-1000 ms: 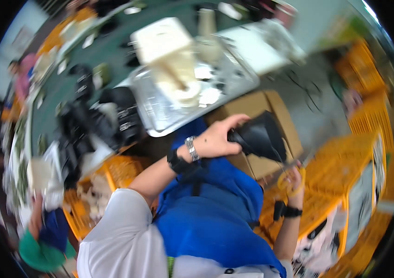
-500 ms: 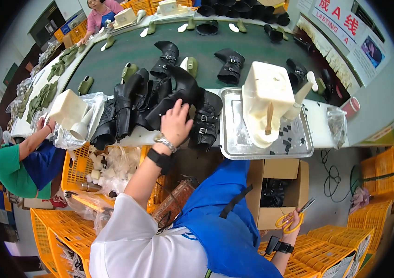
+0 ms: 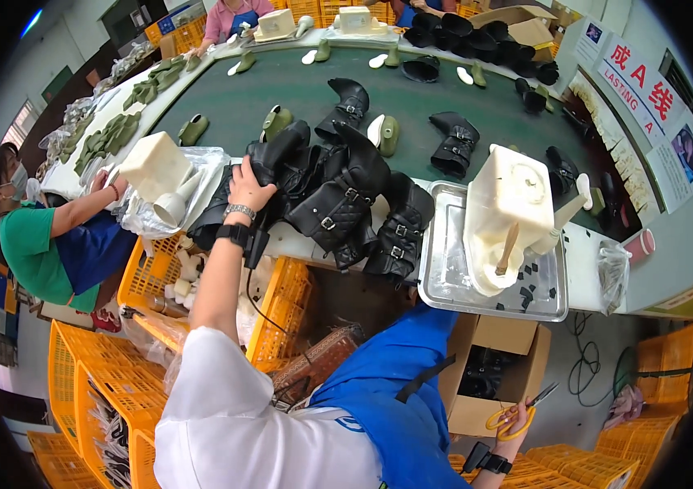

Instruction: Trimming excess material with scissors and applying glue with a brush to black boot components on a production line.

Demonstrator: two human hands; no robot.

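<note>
Black buckled boots (image 3: 334, 216) lie bunched along the near edge of the green belt (image 3: 281, 81). At the left of this bunch, my left hand (image 3: 250, 191) grips a black boot (image 3: 277, 151), thumb and fingers on either side of its upper part. The rest of that boot is partly hidden among its neighbours. Low on the right, away from the table, my right hand (image 3: 512, 424) holds yellow-handled scissors (image 3: 511, 417), blades pointing up and right. One more boot (image 3: 400, 236) stands beside the metal tray (image 3: 436, 277).
On the tray sit a cream container (image 3: 509, 196) with a brush (image 3: 508, 248) and small black scraps. An open cardboard box (image 3: 477, 407) holds black items below. Yellow crates (image 3: 277, 318) stand around me. At the left, a co-worker in green (image 3: 33, 253) reaches to the table.
My left hand has moved left from the middle boots onto another boot and closed on it. The boots in the middle have shifted. My right hand still holds the scissors. The whole view has turned left.
</note>
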